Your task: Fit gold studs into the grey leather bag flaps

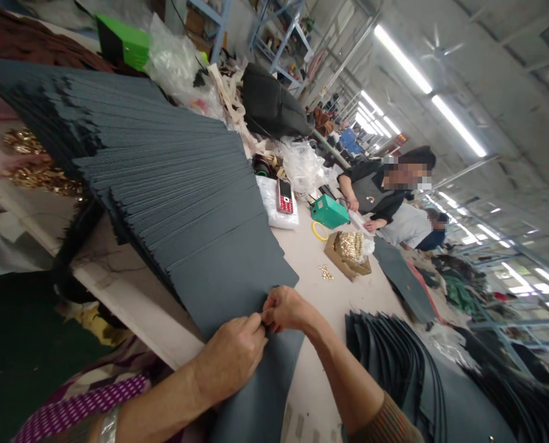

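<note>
My left hand (237,347) is closed, thumb and fingers pinching at a dark grey leather-like panel (260,394) that runs down to the bottom of the view. Touching it fingertip to fingertip, my right hand (284,307) is also closed in a pinch. A small dark bit shows between the two hands, but what the right fingers hold is hidden. Beneath and beyond them, a long fanned stack of dark grey panels (186,178) spreads over the table.
Small gold fittings (326,272) lie near a cardboard box (348,261) of gold pieces. Beyond are a yellow ring (320,231), a green device (330,211) and a red phone (284,197). More panels (394,357) stand at right. A co-worker (375,191) works across the table.
</note>
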Demonstrator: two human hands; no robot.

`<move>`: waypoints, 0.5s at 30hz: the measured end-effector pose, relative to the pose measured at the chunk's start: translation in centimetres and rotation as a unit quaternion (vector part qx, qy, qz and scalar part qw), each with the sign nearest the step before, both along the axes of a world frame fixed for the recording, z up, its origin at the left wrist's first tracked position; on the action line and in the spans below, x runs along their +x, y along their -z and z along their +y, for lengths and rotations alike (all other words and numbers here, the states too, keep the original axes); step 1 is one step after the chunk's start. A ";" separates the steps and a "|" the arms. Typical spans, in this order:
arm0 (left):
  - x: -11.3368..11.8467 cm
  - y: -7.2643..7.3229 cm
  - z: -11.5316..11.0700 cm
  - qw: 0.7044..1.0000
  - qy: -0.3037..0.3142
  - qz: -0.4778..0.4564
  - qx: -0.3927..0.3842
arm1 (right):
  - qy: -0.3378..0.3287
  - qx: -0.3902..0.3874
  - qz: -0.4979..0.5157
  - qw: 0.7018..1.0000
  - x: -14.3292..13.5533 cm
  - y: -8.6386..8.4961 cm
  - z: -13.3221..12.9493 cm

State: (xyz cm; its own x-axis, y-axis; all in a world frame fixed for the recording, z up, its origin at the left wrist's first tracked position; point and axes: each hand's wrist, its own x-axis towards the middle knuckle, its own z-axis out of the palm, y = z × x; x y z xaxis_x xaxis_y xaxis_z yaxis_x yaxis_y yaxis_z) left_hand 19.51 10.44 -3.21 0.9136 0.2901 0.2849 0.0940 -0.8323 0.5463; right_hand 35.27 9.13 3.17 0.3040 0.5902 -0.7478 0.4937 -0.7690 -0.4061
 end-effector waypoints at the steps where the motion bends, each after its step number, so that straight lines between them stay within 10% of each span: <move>1: 0.0 0.0 0.0 1.000 -0.003 -0.002 0.003 | 0.004 0.008 -0.006 1.000 0.0 0.0 -0.1; 6: -0.1 -0.1 -0.1 0.999 -0.022 -0.023 0.005 | 0.044 0.131 -0.143 0.980 -0.9 0.3 -3.5; 10: -0.1 0.0 -0.1 0.998 -0.035 -0.043 0.005 | 0.097 0.268 -0.332 0.899 -2.0 1.1 -9.5; 15: 0.5 1.6 -0.1 0.994 -0.048 -0.096 0.016 | 0.181 0.258 -0.316 0.895 -4.2 3.1 -14.7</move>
State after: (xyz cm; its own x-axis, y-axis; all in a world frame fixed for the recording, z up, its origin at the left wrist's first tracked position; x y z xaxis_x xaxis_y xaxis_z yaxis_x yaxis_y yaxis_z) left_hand 20.03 10.33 -4.81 0.8094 0.3617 0.4626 0.0708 -0.8422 0.5346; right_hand 31.07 -5.55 0.11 0.8107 0.5853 -0.0152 0.5073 -0.7151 -0.4808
